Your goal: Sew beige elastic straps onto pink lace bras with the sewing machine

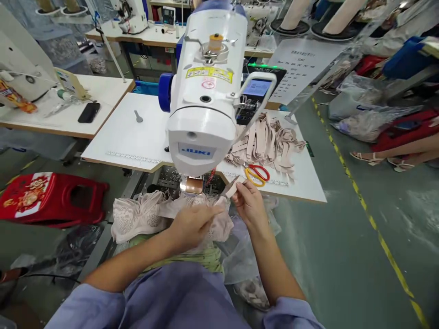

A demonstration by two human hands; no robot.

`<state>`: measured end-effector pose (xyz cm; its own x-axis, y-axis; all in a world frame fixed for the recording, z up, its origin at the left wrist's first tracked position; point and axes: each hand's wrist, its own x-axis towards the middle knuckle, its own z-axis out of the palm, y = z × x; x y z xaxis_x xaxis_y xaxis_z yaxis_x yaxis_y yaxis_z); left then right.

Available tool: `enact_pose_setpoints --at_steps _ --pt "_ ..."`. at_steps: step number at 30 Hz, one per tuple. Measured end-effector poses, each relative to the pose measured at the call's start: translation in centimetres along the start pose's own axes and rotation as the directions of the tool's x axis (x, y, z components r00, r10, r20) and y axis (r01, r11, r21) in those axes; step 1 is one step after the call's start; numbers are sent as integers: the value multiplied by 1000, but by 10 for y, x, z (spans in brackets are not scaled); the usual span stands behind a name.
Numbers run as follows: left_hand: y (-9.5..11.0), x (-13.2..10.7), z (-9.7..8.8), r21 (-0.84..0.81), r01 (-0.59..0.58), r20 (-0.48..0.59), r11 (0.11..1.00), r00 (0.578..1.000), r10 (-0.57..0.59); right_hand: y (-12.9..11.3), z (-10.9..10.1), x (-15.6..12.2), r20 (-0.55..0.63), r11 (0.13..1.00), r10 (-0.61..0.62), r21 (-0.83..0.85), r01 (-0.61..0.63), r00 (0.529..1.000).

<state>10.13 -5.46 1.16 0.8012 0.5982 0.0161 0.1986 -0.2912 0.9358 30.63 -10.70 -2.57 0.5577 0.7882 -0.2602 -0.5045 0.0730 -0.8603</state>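
Observation:
A beige lace bra [137, 216] lies across the front of the sewing machine [202, 123], below its needle area. My left hand [193, 225] is closed on the bra's middle part, index finger stretched toward the right cup [222, 224]. Pinched between the thumb and fingers of my right hand [252, 204] is the end of a short beige fabric strap [235, 186]. The strap reaches down toward the bra's right edge; whether the two are joined I cannot tell. Scissors with red and yellow handles [255, 175] lie just beyond my right hand.
Beige fabric strips [262, 141] are heaped on the white table [302, 185] to the right. A small grey tool [138, 117] rests on the left side. A red stool [51, 201] stands at left; a person's feet [373, 157] show at right.

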Motion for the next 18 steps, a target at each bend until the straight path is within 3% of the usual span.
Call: enact_pose_setpoints --at_steps 2,5,8,11,14,18 --pt "-3 8 -14 28 -25 -57 999 998 27 0 8 5 37 999 -9 -32 11 999" --pt "-16 16 -34 147 118 -232 982 969 -82 3 17 14 121 995 -12 -99 24 993" --pt "-28 18 -47 265 176 -280 948 955 -99 9 27 24 205 981 -5 -190 45 979" --pt "-36 17 -56 321 135 -214 937 974 -67 12 38 33 266 951 -9 -294 90 964" --pt "-42 17 -67 371 96 -62 924 995 -79 11 45 41 300 902 -25 -404 151 954" --pt "-49 19 -80 468 61 69 882 992 -106 12 49 47 306 797 -126 -535 280 944"
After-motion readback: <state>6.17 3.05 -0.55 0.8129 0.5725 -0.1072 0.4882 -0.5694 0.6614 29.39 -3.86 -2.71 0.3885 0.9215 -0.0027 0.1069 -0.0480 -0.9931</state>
